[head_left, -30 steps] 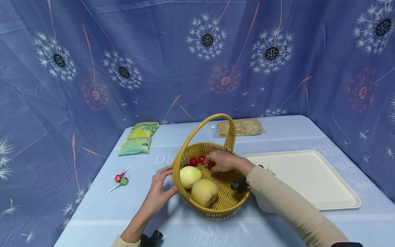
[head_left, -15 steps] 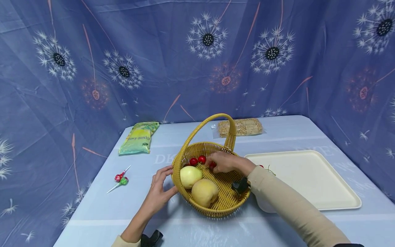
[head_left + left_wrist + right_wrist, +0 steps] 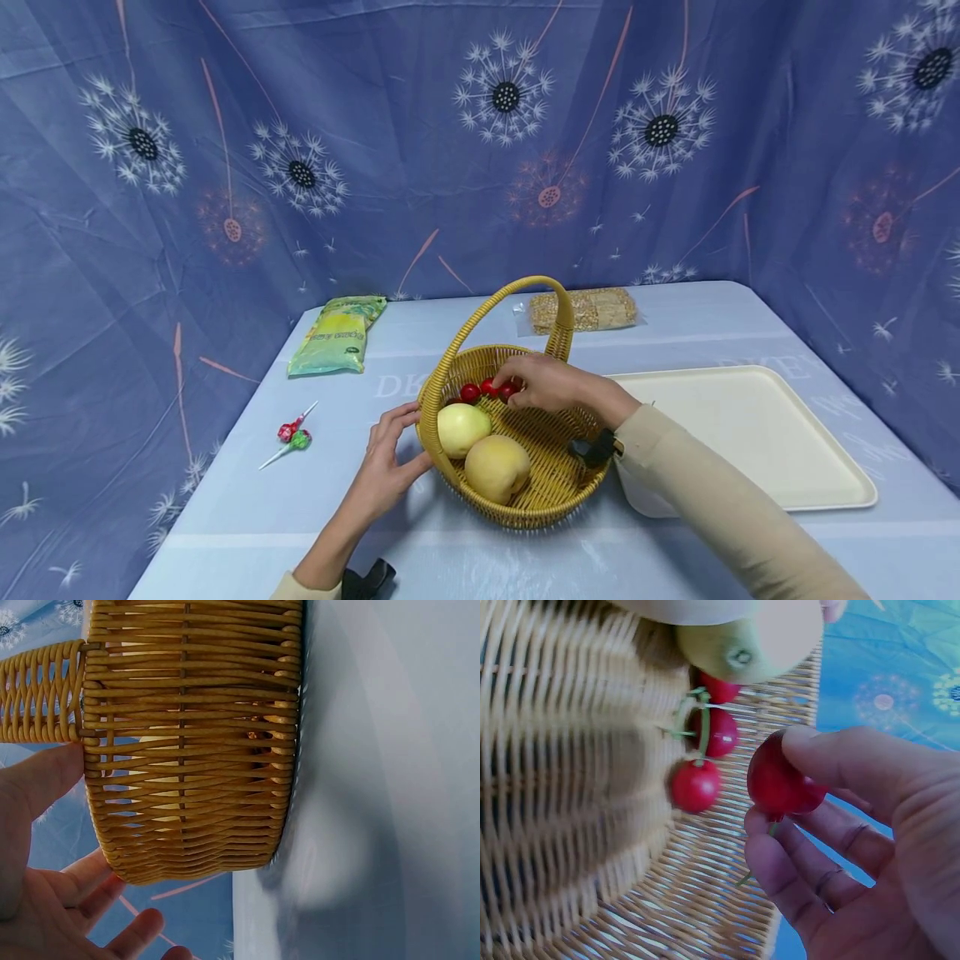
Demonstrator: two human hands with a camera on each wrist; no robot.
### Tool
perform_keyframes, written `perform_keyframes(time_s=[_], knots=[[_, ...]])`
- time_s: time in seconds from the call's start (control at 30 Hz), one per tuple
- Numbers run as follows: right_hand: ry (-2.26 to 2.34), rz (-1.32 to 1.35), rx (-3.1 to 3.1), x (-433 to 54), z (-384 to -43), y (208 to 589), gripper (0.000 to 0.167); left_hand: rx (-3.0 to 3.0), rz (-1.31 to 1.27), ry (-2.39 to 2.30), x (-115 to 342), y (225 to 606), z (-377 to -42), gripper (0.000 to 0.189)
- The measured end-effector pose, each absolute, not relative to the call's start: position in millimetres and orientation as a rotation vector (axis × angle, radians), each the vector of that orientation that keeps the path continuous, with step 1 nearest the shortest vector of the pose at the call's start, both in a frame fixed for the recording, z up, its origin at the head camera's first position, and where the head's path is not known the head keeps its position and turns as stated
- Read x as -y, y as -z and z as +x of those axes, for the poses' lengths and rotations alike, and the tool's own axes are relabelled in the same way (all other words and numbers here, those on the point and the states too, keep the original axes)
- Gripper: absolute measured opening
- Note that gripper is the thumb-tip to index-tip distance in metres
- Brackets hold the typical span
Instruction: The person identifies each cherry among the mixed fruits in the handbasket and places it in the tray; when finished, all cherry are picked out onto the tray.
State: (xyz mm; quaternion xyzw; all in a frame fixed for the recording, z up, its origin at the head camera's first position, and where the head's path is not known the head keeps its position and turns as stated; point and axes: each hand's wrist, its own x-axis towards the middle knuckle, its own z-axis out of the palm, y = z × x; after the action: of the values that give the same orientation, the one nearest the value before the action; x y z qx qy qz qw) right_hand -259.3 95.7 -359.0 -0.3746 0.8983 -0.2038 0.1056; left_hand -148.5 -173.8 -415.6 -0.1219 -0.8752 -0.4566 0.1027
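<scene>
A yellow wicker basket [image 3: 551, 492] with a tall arched handle stands on the table. My left hand [image 3: 390, 454] rests against its left side; in the left wrist view the thumb touches the rim by the handle's base and two fingertips touch the rim farther along. My right hand [image 3: 547, 382] is inside the basket, pinching a red cherry [image 3: 780, 776] between thumb and fingers, its green stem hanging below. Beside it in the basket lie several red cherries [image 3: 697, 786] with stems. A pale green apple-like fruit [image 3: 463, 431] and a yellow peach-like fruit [image 3: 498, 468] sit at the left.
A cream tray [image 3: 750, 433] lies to the right, partly behind the right sleeve. At the back are a green and yellow snack bag [image 3: 337, 337] and a clear pack of noodle-like food [image 3: 583, 309]. Two lollipops [image 3: 292, 435] lie at the left.
My right hand has risen slightly and shifted right with the cherry. The right forearm now covers the cherry stem seen earlier at the tray's edge. The left hand and basket stay put.
</scene>
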Motion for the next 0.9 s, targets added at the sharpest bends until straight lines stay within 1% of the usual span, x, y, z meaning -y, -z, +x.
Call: perform_keyframes(time_s=[0.4, 0.7, 0.9], knots=[[0.717, -1.192, -2.791, -123, -235, 327, 0.03, 2.584, -0.369, 1.347, 175, 416, -149, 0.051], [0.777, -1.146, -2.879, -156, -219, 315, 0.032, 2.586, -0.359, 1.357, 175, 417, -149, 0.051], [0.846, -1.014, -2.945, -189, -209, 317, 0.032, 2.587, -0.363, 1.344, 174, 416, -148, 0.051]])
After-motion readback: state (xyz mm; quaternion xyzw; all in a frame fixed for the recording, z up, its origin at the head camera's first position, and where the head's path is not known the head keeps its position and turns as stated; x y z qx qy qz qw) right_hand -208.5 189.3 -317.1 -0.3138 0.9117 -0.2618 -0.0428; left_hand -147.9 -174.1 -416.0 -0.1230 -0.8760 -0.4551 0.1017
